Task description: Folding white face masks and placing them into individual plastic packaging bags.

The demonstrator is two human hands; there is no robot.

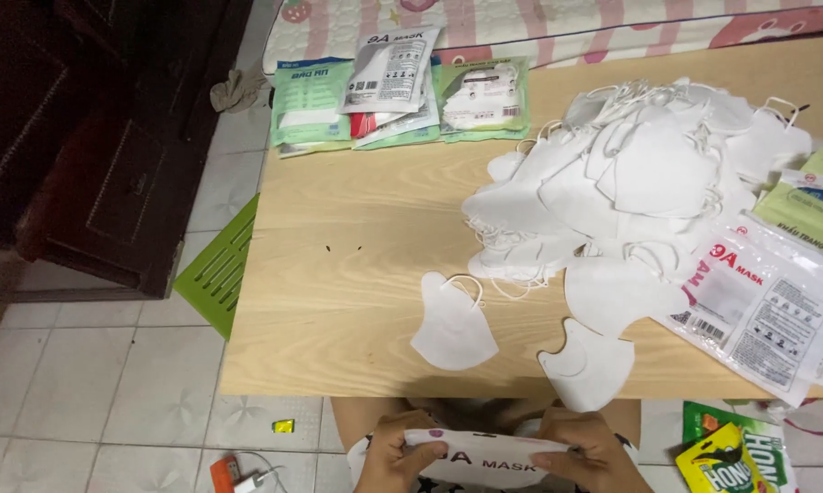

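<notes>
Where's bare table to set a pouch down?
Free: left half of the table, between the packet stack at the back and the front edge, left of the loose mask. Crowded: right side, under the mask pile and flat pouches.

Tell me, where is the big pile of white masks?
The pile of masks lies on the far right part of the wooden table, behind two loose masks near the front edge.

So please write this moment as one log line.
left hand: grips mask pouch | right hand: grips same pouch | table: loose masks, two apart near edge
</notes>
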